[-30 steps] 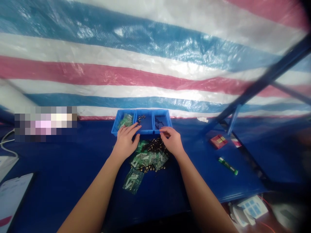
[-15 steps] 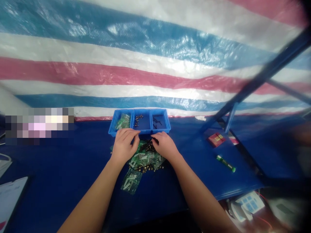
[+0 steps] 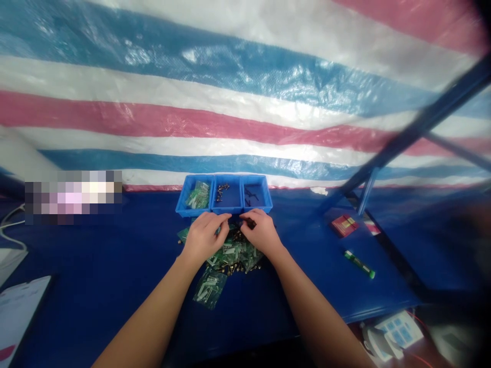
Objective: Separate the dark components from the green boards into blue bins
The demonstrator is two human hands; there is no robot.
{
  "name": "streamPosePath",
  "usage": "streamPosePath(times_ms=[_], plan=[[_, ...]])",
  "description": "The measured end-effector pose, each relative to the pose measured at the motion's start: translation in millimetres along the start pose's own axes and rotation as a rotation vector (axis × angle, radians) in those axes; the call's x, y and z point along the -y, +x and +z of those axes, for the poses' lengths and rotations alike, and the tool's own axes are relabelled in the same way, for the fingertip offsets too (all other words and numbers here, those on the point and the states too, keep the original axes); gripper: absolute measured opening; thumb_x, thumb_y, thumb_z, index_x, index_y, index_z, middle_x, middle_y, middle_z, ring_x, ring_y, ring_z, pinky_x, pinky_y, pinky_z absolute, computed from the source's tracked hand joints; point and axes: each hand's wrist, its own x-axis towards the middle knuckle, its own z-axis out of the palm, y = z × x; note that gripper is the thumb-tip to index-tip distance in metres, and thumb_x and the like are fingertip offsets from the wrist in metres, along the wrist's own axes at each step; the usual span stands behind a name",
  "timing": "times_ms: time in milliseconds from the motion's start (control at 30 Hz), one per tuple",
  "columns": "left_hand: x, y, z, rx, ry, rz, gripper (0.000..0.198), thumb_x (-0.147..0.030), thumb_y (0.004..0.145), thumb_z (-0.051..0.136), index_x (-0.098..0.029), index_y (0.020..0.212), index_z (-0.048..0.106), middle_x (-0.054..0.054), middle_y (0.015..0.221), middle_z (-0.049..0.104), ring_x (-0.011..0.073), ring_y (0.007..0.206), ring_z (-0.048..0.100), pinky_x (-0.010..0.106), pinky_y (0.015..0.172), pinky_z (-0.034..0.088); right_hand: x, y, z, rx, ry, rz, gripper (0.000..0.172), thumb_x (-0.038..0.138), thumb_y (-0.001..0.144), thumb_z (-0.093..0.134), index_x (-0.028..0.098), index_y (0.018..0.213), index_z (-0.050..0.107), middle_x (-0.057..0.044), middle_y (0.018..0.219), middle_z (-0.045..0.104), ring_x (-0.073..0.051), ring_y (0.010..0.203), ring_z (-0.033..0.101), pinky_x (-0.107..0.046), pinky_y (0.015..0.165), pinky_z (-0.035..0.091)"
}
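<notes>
Both my hands rest on a heap of small parts (image 3: 233,253) on the blue table (image 3: 95,286): green plastic packets and dark brass-tipped screws. My left hand (image 3: 203,236) lies over the heap's left side, fingers curled and pinching at something too small to make out. My right hand (image 3: 259,232) sits on the right side, fingertips pressed together among the dark screws. Just beyond the hands stands a blue three-compartment tray (image 3: 224,208): green packets on the left, a few screws in the middle, dark pieces on the right. One green packet (image 3: 209,289) lies nearer to me.
A red and gold small box (image 3: 345,224) and a green tube (image 3: 359,263) lie to the right. A blue metal frame (image 3: 402,138) slants across the right. A striped tarpaulin (image 3: 230,102) hangs behind the table. White papers (image 3: 19,312) lie at the left edge, devices at lower right.
Both hands have drawn back from the tray's near edge onto the heap and moved closer together, fingers curling into pinches.
</notes>
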Motion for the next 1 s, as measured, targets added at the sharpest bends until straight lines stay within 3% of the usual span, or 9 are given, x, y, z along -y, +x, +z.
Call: streamPosePath(times_ms=[133,333,500,700,1000], plan=[[-4.6,3.6,-1.3,0.089,-0.026,0.016,0.024,-0.023,0.092,0.052,-0.020,0.114,0.063,0.005,0.077,0.069,0.0177,0.068,0.062,0.034,0.071,0.050,6.8,0.5,-3.5,-0.091,0.316,0.105,0.017,0.022,0.079,0.059,0.021,0.090,0.073,-0.005,0.091,0.069,-0.016,0.072,0.065,-0.029,0.070,0.055],[-4.6,3.7,0.3,0.104,-0.042,0.015,0.021,-0.026,0.094,0.051,-0.020,0.109,0.065,0.007,0.089,0.072,0.0187,0.076,0.067,0.034,0.075,0.052,12.4,2.0,-1.3,-0.042,0.633,0.203,0.016,0.030,0.078,0.065,0.020,0.086,0.073,-0.006,0.088,0.072,-0.018,0.078,0.069,-0.031,0.072,0.058],[-2.6,1.2,3.0,0.077,-0.069,-0.006,0.024,-0.028,0.094,0.051,-0.020,0.114,0.063,0.008,0.091,0.073,0.0204,0.080,0.068,0.035,0.076,0.053,12.3,1.5,2.1,-0.042,0.688,0.209,0.015,0.032,0.076,0.069,0.020,0.084,0.074,-0.006,0.084,0.073,-0.019,0.077,0.069,-0.032,0.071,0.059],[-3.4,0.7,4.0,0.052,-0.066,-0.023,0.017,-0.026,0.095,0.051,-0.020,0.105,0.063,0.007,0.093,0.072,0.0196,0.082,0.068,0.033,0.076,0.052,17.4,1.8,1.7,0.012,0.731,0.258,0.018,0.034,0.076,0.070,0.019,0.086,0.074,-0.006,0.084,0.074,-0.019,0.075,0.070,-0.033,0.071,0.059],[-4.1,-1.0,3.9,0.199,-0.030,-0.152,0.019,-0.031,0.098,0.044,-0.020,0.106,0.057,0.006,0.093,0.069,0.0209,0.083,0.066,0.030,0.069,0.049,16.2,-1.2,3.8,0.002,0.669,0.188,0.022,0.034,0.080,0.068,0.020,0.096,0.073,-0.007,0.094,0.074,-0.021,0.086,0.071,-0.035,0.081,0.059]])
